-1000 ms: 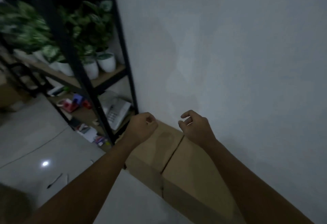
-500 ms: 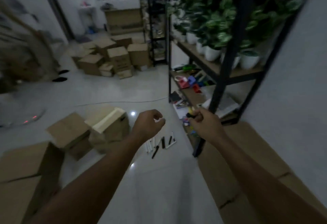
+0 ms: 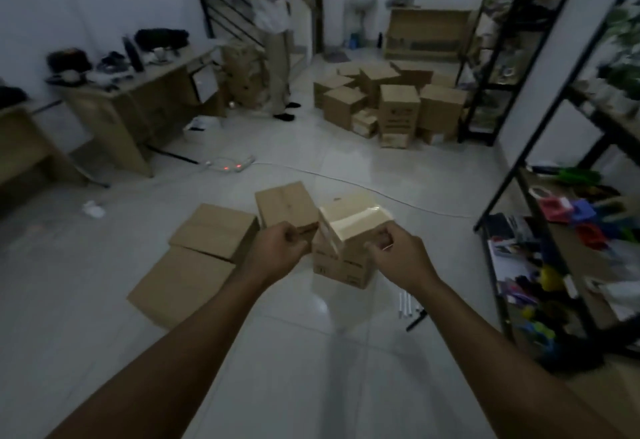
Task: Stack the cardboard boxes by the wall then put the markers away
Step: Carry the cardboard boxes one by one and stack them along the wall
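The grip of both hands is loose and curled, holding nothing: the left hand (image 3: 278, 251) and right hand (image 3: 398, 255) hover over a taped box (image 3: 346, 248) on the glossy tiled floor (image 3: 311, 369). Half a second ago they hung beside the metal shelf (image 3: 540, 230); the view has swung to the floor boxes (image 3: 207, 255). The thin markers (image 3: 410, 307) lie by the right wrist.

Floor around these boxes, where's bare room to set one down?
Bare tile lies in front of the flat boxes and taped box, between the forearms. More lies beyond, up to the white cable. It is crowded right of the taped box: markers beside the shelf.
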